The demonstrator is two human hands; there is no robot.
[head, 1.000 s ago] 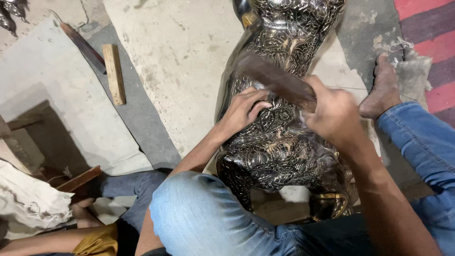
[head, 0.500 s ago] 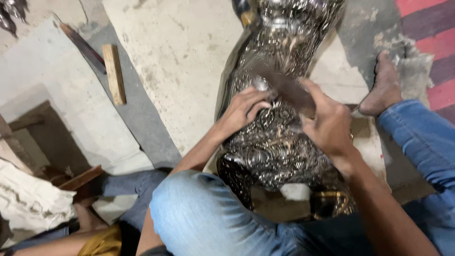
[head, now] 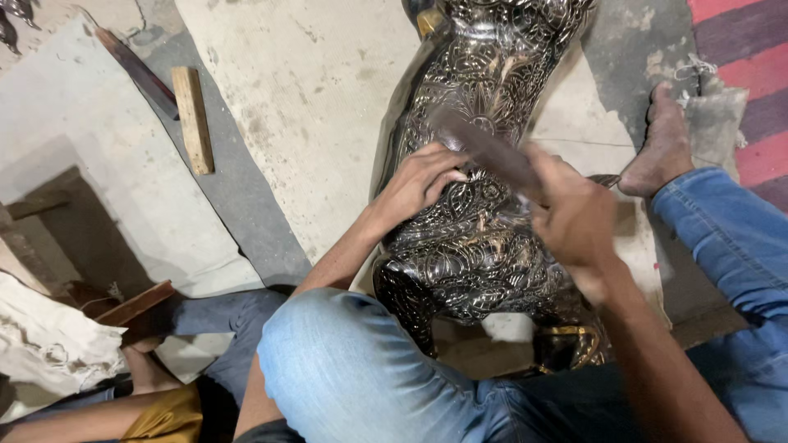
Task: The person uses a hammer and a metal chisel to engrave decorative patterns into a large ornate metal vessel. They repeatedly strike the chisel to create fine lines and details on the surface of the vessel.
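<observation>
Both your hands are working on the ornate dark metal figure [head: 484,213] that is lying on the floor between your knees. Your left hand [head: 423,180] is pressing its fingers, slightly spread, against the patterned flank, steadying it. Your right hand [head: 574,217] is clamped around a dark tool [head: 484,148], blurred with motion, its end lying across the figure's middle. The relief pattern is showing over all of the visible body, so the shaping looks done; I judge you are finishing the surface, with the upper part, farther off, yet untouched by the tool.
</observation>
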